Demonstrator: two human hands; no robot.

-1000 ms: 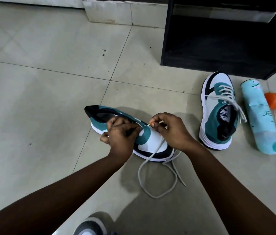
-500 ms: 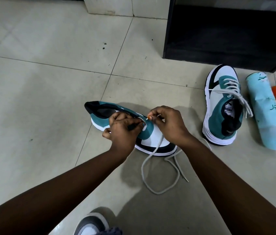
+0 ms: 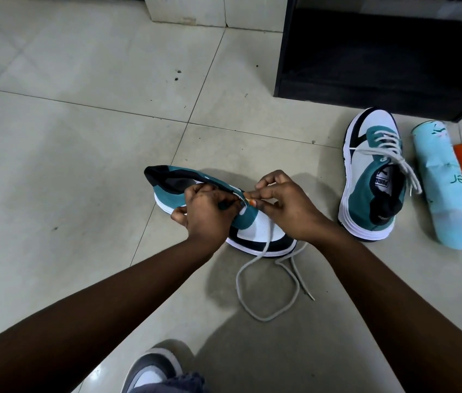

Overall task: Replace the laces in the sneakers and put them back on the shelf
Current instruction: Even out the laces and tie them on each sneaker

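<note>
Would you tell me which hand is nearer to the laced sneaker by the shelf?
Right. The right hand is beside the laced sneaker, apart from it; the left hand lies beyond the right hand.

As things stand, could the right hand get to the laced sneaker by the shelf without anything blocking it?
Probably yes. The laced sneaker lies on bare floor just to the right of the right hand, with nothing between them. But that hand is pinching the lace at the sneaker being laced, so it would have to let go first.
</note>
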